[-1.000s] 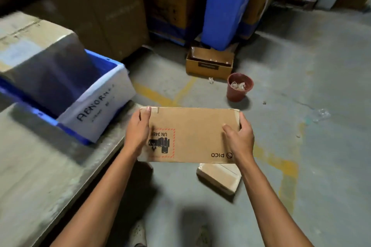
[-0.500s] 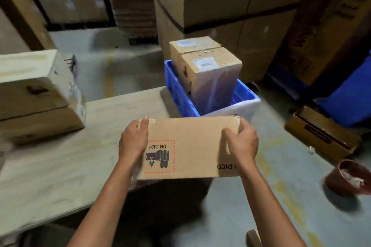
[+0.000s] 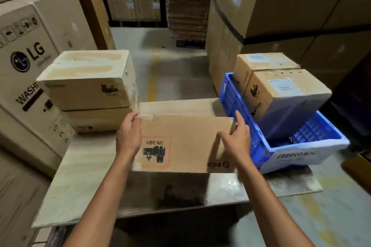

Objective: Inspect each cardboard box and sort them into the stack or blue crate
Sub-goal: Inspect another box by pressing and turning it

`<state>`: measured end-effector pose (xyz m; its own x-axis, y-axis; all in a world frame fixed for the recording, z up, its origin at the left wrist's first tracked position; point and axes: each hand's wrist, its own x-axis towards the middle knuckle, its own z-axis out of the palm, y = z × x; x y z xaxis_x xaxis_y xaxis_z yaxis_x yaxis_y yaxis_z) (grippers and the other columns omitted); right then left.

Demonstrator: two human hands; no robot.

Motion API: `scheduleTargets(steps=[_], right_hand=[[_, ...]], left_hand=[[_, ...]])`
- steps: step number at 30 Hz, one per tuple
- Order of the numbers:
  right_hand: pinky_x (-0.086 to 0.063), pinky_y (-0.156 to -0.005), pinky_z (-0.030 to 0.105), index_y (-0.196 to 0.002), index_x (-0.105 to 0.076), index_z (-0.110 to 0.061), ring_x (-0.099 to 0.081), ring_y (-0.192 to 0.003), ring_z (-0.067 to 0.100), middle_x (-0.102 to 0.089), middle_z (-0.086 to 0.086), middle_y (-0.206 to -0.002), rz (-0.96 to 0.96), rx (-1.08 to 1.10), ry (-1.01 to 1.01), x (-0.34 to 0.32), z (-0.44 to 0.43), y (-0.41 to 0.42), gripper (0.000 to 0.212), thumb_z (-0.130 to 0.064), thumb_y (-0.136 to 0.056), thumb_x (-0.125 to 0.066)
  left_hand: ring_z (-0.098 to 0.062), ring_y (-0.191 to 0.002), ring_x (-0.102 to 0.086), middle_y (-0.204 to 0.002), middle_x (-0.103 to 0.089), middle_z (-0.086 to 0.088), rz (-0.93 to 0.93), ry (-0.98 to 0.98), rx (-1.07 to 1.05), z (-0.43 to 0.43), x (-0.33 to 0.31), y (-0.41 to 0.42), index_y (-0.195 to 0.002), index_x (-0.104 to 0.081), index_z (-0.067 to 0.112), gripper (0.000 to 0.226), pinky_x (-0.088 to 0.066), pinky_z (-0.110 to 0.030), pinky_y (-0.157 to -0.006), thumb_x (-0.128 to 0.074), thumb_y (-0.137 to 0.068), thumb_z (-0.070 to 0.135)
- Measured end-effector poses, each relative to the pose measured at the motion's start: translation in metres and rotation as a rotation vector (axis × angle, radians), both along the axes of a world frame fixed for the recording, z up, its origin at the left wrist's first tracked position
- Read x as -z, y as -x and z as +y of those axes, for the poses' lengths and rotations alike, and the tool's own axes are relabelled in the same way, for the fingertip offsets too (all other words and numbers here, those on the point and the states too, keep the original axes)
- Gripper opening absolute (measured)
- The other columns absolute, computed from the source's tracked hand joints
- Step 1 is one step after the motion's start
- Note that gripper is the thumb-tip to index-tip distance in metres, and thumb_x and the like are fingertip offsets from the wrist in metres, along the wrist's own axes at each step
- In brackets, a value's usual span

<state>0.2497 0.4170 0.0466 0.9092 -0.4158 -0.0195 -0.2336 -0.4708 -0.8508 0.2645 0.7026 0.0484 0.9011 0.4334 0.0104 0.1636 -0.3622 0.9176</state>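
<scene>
Cardboard box [image 3: 186,144], the one with the UN 3481 sticker, is up off the table [image 3: 80,176] with the person gripping it at both ends. The left hand [image 3: 129,138] has its fingers curled over the far top corner. The right hand [image 3: 237,140] pinches the other end, thumb across the near face and index finger sticking up along the edge. So it's mid-inspection I'd guess, not placed anywhere yet. – poster 1

Agreed, looks undecided. The stack [image 3: 88,90] sits just past the left fingers and a bit outward of them, and the blue crate [image 3: 251,146] is right beside the right fingers, nearly touching the knuckles. It could go either way from there. – poster 2

What's the count so far? – poster 1

Two boxes in the stack, one on top of the other. Two more are in the crate, a far one [image 3: 263,64] and a near one [image 3: 285,90] that leans on the rim. Then the one in the hands, so five small boxes in all. Four look sorted and this one's left. Can't see any others waiting, but that might just be the camera angle. The crate's label reads something like "ABNORM", so that's probably the reject bin. – poster 2
</scene>
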Motion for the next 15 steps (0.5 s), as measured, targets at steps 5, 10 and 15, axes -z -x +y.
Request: scheduleTargets(steps=[5, 10, 15], right_hand=[[-0.038, -0.083, 0.02, -0.138, -0.057, -0.023, -0.058, -0.107, 0.019, -0.05, 0.003, -0.119, 0.068, -0.059, 0.049, 0.051, 0.013, -0.005, 0.062, -0.012, -0.08, -0.078], [-0.037, -0.061, 0.001, -0.127, -0.06, -0.025, -0.053, -0.081, -0.002, -0.05, 0.001, -0.12, 0.161, -0.121, 0.113, 0.093, 0.014, 0.009, 0.055, -0.001, -0.08, -0.077], [-0.043, -0.084, 0.014, -0.125, -0.059, -0.021, -0.054, -0.109, 0.018, -0.044, 0.01, -0.135, 0.196, -0.177, 0.334, 0.106, 0.015, 0.016, 0.052, -0.002, -0.08, -0.075]], left_hand=[[-0.019, -0.097, -0.064, -0.101, -0.067, 0.005, -0.015, 0.092, -0.08, 0.014, 0.055, 0.006, -0.106, -0.062, 0.025, 0.012, -0.051, -0.034, -0.078, -0.059, -0.096, 0.03], [-0.027, -0.096, -0.066, -0.1, -0.068, -0.003, 0.058, 0.144, -0.144, 0.013, 0.118, 0.04, -0.1, -0.063, 0.016, 0.011, -0.051, -0.034, -0.078, -0.068, -0.091, 0.012], [-0.028, -0.117, -0.059, -0.121, -0.063, -0.005, 0.117, -0.08, -0.062, 0.004, 0.13, 0.053, -0.105, -0.061, 0.015, 0.015, -0.05, -0.036, -0.093, -0.067, -0.092, 0.012]])
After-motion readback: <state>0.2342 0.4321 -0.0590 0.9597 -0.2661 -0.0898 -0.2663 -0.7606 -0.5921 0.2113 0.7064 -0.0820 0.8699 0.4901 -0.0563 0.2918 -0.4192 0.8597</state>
